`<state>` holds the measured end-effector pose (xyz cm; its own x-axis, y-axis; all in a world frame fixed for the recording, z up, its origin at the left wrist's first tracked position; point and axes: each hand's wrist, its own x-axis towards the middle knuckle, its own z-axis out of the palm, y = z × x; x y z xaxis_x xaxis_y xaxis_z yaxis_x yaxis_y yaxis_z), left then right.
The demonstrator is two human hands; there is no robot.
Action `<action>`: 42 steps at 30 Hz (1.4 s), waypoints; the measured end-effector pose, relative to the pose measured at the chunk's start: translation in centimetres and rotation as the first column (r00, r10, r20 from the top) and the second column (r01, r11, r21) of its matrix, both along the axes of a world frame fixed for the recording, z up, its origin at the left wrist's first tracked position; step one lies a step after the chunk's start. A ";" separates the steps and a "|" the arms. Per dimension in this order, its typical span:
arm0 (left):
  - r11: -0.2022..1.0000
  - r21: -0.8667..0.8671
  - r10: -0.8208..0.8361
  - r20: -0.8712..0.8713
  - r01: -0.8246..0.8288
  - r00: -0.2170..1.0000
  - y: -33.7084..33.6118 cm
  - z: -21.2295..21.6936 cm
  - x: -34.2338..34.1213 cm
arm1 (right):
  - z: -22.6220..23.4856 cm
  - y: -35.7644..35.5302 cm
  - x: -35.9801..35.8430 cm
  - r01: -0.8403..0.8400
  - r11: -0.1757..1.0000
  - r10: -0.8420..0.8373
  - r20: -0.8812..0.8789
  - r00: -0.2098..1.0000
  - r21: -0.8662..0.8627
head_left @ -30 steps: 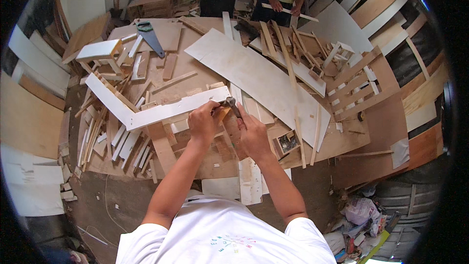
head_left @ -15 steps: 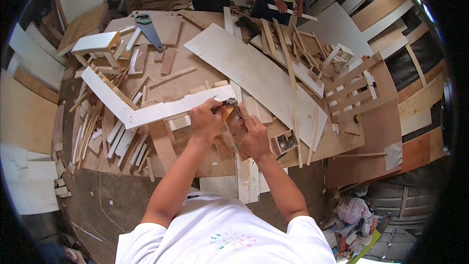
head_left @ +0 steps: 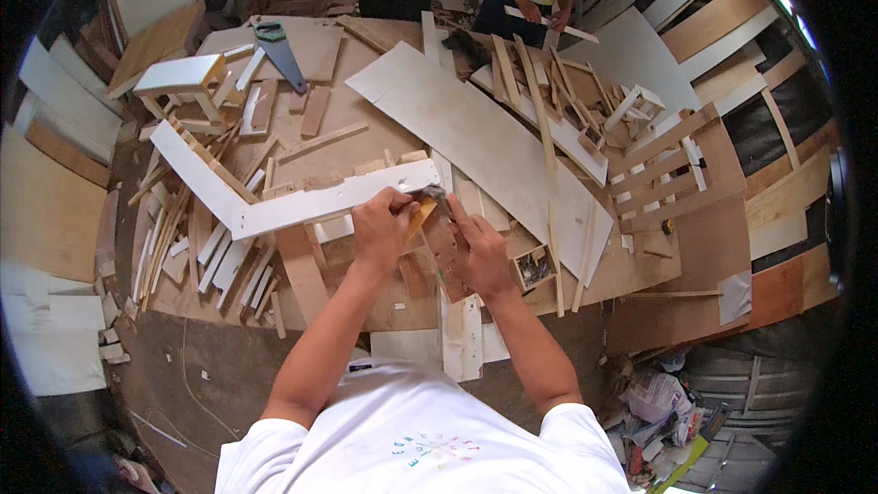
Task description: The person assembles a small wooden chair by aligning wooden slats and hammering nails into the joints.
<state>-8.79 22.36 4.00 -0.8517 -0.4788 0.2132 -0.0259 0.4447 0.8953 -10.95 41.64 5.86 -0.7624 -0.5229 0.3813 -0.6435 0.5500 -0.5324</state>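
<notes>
Two white boards meet in a V, the longer arm being a white board [head_left: 334, 199] that ends in front of my hands. At its right end my right hand [head_left: 482, 256] is closed round a hammer [head_left: 433, 191], its dark metal head against the board's end and its handle mostly covered by my fingers. Close by on the left, my left hand [head_left: 381, 224] is pinched beside the hammer head; what its fingertips hold, if anything, is too small to make out. A yellowish wood piece [head_left: 422, 217] shows between the two hands.
Beyond lies a large white panel [head_left: 476, 137] across the workbench [head_left: 320, 160]. A handsaw [head_left: 281, 57] and a small stool [head_left: 183, 78] are at the far left. Wood strips [head_left: 219, 265] crowd the left; a small box [head_left: 532, 267] sits right. Two people stand opposite, one holding a strip [head_left: 558, 26].
My right hand has shifted slightly downward, and the hammer head sits a little differently at the board's end. My left hand stays nearly in place. The person opposite has moved the strip slightly.
</notes>
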 end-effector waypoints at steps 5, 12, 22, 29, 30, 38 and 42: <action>1.000 -0.001 0.005 0.057 -0.005 0.998 0.1 0.0 0.1 | -0.6 0.1 -0.5 0.073 0.995 -0.075 0.024 0.997 0.073; 1.000 0.010 0.004 0.064 -0.004 0.998 0.2 -0.4 0.4 | 0.2 0.8 0.3 0.045 0.990 -0.041 -0.031 0.999 0.134; 1.000 0.002 0.001 0.137 -0.002 0.991 0.0 0.6 0.4 | 0.4 0.4 0.3 0.009 1.000 -0.008 -0.038 0.999 0.025; 1.000 0.024 -0.023 0.158 0.020 0.987 -0.2 0.3 0.8 | 1.5 0.0 1.1 0.066 0.996 -0.065 0.017 0.998 -0.059; 1.000 0.019 -0.019 0.137 0.016 0.990 -0.3 0.3 0.7 | 1.7 0.0 1.3 0.079 0.989 -0.079 0.010 0.997 -0.128; 1.000 0.003 -0.021 0.123 0.021 0.992 -0.1 1.1 1.1 | 0.3 -0.6 0.6 0.061 0.998 -0.060 0.038 0.997 -0.011; 1.000 0.009 0.004 0.097 -0.005 0.995 -0.1 0.7 0.8 | 1.9 -1.2 1.7 0.134 0.990 -0.139 0.118 0.983 0.047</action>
<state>-8.01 22.21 4.66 -0.8661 -0.4838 0.1256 -0.1144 0.4365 0.8924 -9.26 40.47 7.80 -0.8668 -0.4230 0.2639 -0.4932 0.6499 -0.5783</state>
